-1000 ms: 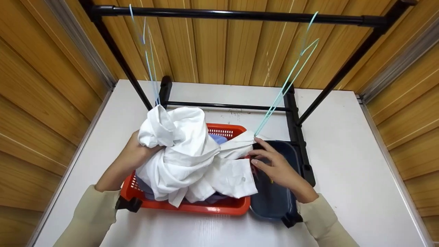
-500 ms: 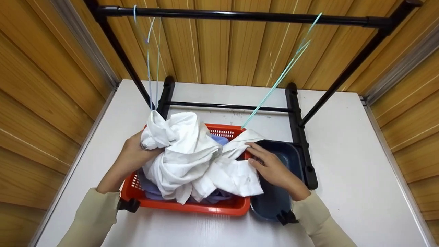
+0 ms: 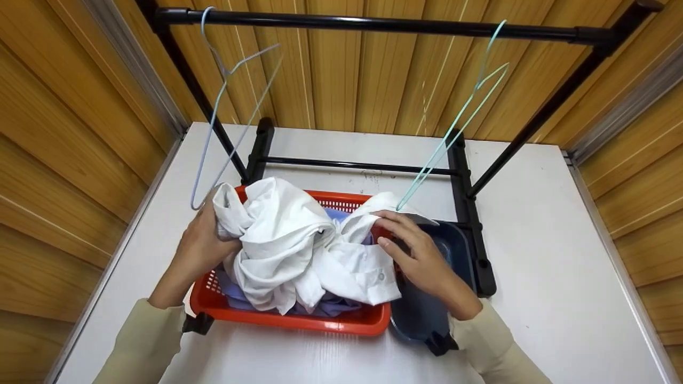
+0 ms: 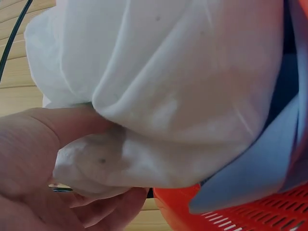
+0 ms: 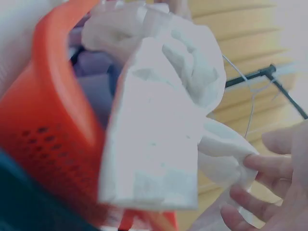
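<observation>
A bunched white shirt (image 3: 277, 234) spills over a red plastic basket (image 3: 251, 319), with a buttoned cuff (image 3: 373, 280) hanging toward the front right. My left hand (image 3: 200, 240) grips the shirt's left end, thumb over the cloth and fingers under it in the left wrist view. My right hand (image 3: 416, 248) touches the shirt's right part with extended fingers, its thumb apart from the cloth. A lavender hanger (image 3: 195, 170) dangles from the rack, its low corner by my left hand. The lower end of a mint-green hanger (image 3: 421, 176) meets the shirt near my right fingertips.
A black clothes rack (image 3: 373, 24) stands behind on the white surface (image 3: 533, 240). A dark blue bin (image 3: 424, 314) sits right of the basket. Bluish-purple cloth (image 3: 336, 305) lies inside the basket. Wood-panelled walls (image 3: 331, 74) enclose three sides.
The left hanger has turned to show its width. My left hand has shifted slightly left and down with the shirt. My right hand has moved a little left along the cloth.
</observation>
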`<control>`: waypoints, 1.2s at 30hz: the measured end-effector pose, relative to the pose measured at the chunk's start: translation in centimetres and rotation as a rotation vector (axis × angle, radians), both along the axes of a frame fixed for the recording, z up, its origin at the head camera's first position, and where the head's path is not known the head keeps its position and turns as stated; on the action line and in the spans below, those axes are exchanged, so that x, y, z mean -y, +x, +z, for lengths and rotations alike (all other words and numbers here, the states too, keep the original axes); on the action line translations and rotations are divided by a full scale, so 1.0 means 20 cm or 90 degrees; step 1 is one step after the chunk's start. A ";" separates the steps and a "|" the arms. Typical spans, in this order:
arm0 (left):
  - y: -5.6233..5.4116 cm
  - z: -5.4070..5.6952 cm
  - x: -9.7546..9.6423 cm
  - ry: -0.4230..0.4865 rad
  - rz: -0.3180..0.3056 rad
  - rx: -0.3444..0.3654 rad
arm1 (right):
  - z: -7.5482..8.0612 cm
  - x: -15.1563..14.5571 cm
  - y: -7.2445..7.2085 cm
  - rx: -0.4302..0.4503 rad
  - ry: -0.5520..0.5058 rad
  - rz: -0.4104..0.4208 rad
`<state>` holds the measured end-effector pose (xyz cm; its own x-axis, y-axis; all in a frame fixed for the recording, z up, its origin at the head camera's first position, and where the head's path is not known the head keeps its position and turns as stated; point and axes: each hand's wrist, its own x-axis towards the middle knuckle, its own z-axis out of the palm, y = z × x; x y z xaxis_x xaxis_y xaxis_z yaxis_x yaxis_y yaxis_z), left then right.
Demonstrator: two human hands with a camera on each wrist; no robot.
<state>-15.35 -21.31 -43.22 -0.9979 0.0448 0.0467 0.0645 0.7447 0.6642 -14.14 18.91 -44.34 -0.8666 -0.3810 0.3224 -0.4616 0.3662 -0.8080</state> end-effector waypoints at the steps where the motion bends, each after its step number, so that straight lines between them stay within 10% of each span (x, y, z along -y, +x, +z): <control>1: 0.00 0.00 0.00 -0.007 -0.007 -0.006 | 0.01 0.01 0.00 -0.003 -0.011 0.018; 8: 0.02 -0.05 0.02 -0.025 -0.063 -0.018 | -0.03 0.09 0.00 0.064 -0.027 0.141; 18: 0.03 -0.09 0.03 0.005 -0.034 -0.057 | -0.14 0.15 -0.03 0.268 0.029 0.191; 24: 0.03 -0.10 0.02 -0.030 -0.088 -0.096 | -0.09 0.16 0.01 0.214 0.097 0.166; 36: 0.05 -0.10 0.08 0.000 -0.157 0.024 | 0.02 0.06 0.02 0.039 0.108 -0.085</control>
<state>-14.33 -22.99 -45.18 -0.9577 0.2875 0.0103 0.2202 0.7098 0.6691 -13.76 17.79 -43.98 -0.9287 -0.3064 0.2090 -0.3523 0.5532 -0.7549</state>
